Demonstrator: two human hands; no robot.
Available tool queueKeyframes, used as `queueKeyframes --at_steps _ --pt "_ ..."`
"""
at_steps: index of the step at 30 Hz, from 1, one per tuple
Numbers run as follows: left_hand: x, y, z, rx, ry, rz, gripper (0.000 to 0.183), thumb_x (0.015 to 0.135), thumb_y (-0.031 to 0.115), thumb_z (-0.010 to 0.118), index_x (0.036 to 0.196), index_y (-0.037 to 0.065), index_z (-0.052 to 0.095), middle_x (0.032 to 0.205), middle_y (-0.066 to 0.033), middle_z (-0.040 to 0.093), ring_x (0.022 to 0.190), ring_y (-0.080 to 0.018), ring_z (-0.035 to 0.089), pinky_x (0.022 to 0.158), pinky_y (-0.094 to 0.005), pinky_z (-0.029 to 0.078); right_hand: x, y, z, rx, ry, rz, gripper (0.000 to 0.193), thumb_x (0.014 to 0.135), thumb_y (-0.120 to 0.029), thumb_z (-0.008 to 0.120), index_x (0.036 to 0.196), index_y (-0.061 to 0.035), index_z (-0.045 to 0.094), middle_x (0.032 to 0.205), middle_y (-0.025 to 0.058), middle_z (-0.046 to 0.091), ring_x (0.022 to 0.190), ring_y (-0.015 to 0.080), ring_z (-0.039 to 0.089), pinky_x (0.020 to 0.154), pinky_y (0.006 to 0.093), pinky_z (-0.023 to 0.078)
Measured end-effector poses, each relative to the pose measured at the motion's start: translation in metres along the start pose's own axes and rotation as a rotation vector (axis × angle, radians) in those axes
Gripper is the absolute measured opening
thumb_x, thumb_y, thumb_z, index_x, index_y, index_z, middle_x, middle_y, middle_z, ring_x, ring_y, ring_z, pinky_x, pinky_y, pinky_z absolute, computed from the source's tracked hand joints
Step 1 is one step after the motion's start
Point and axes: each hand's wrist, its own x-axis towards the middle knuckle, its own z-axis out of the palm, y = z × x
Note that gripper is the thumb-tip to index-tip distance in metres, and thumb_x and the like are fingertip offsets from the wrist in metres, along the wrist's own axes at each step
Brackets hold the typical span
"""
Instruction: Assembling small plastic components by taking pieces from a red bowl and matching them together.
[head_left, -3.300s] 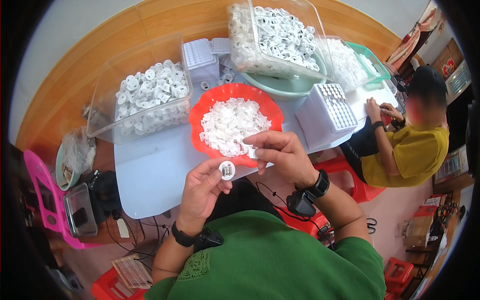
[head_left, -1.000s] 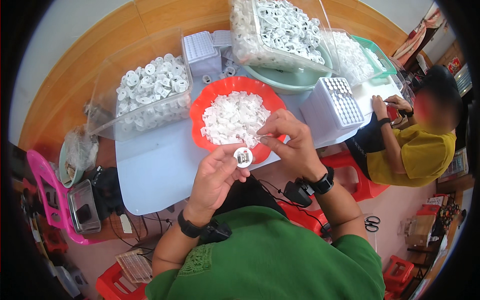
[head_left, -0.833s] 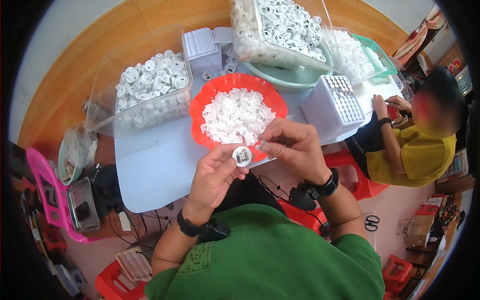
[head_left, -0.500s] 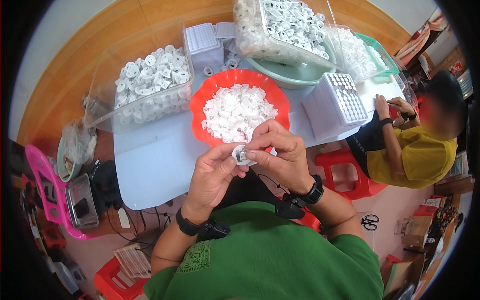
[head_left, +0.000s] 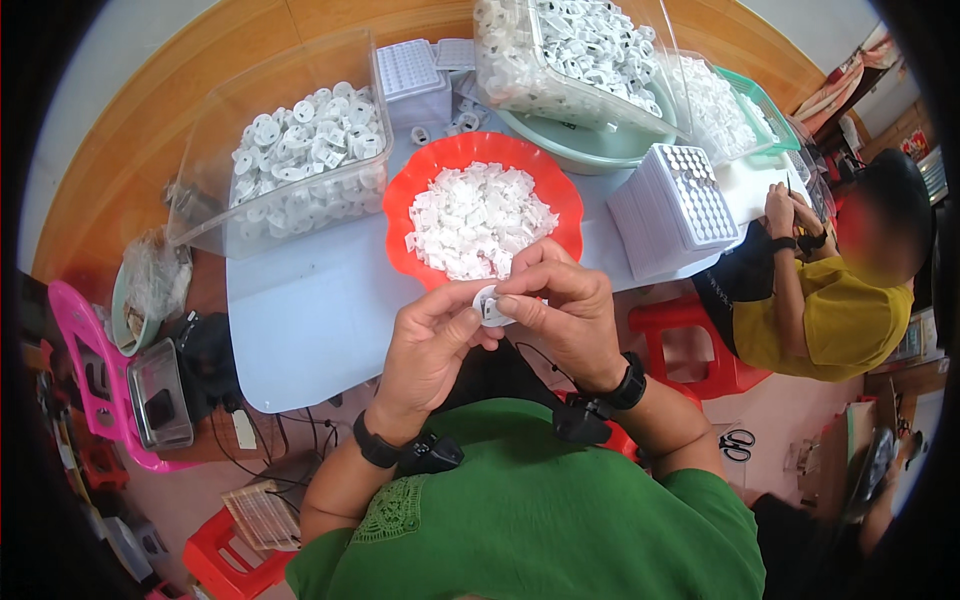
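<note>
Between both hands, just in front of the red scalloped bowl point(head_left: 400, 225), is a small round white plastic part point(head_left: 490, 308) with a dark slot. My left hand point(head_left: 435, 335) pinches its left edge between thumb and fingers. Closed on its right side, my right hand point(head_left: 560, 310) presses thumb and forefinger against the upper face. Small flat white plastic pieces point(head_left: 480, 220) fill the bowl. Similar round white parts point(head_left: 310, 135) are heaped in a clear plastic bin point(head_left: 280, 215) at the far left.
A stack of white trays point(head_left: 665, 215) stands right of the bowl. Behind it, a tilted clear bin point(head_left: 515, 85) rests on a pale green basin point(head_left: 580, 150). A co-worker in a yellow shirt point(head_left: 850, 310) sits at the right near a red stool point(head_left: 690, 345). Scissors point(head_left: 738, 445) lie lower right.
My thumb and fingers have shifted slightly on the round part, whose face now looks different. The co-worker's hands have moved a little, and a dark shape has appeared at the lower right.
</note>
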Motion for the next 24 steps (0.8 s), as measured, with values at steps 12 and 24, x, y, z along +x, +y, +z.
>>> queueKeyframes --at_steps 12,24 --pt "0.0 -0.001 0.005 0.057 0.061 0.01 0.025 0.093 0.007 0.054 0.114 -0.004 0.058 0.094 -0.0075 0.063 0.081 -0.0121 0.059 0.071 -0.0243 0.05 -0.007 0.007 0.001 -0.366 0.051 -0.247 0.01 0.077 0.001 0.069 0.086 -0.0014 0.064 0.083 0.0075 0.054 0.069 0.0136 0.058 0.062 0.0221 0.046" --pt "0.002 0.001 0.014 0.284 0.079 0.133 0.018 0.09 0.001 0.055 0.106 -0.004 0.06 0.093 -0.008 0.062 0.077 -0.0122 0.059 0.068 -0.0247 0.05 -0.015 0.004 0.012 -0.07 0.166 -0.072 0.015 0.076 0.006 0.067 0.089 0.0016 0.06 0.084 0.009 0.057 0.072 0.0157 0.061 0.061 0.026 0.052"
